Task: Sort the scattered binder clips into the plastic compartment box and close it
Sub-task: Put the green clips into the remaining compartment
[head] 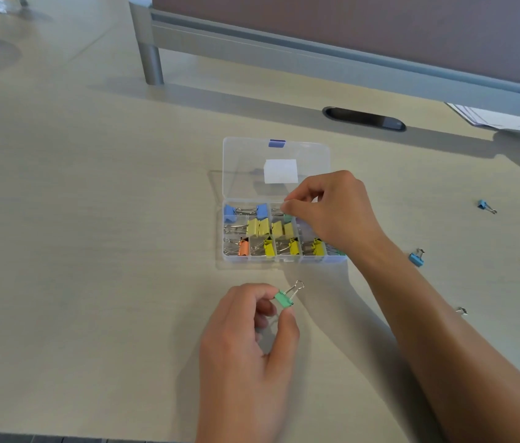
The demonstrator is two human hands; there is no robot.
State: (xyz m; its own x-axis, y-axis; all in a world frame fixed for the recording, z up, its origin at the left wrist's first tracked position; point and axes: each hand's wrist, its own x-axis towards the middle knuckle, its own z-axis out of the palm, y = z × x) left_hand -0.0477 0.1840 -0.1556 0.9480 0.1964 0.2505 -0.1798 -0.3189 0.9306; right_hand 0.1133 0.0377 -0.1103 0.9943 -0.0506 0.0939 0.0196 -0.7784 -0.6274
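L hand (245, 340) pinches a green clip (284, 298) above the desk (92, 251), just in front of the box; wire loops point up-right, away from the person. R hand (332, 215) w/ fingertips pinched together, over the open clear box (284, 231) of blue, yellow, orange clips; can't tell if it holds one. Lid (276, 167) lies flat behind.

The compartment box (276, 231) is sitting open mid-surface (92, 251), lid (276, 167) lying behind it, clips filling its compartments. Loose clips (416, 258) are lying scattered to its right. A cable slot (364, 118) is sitting behind.
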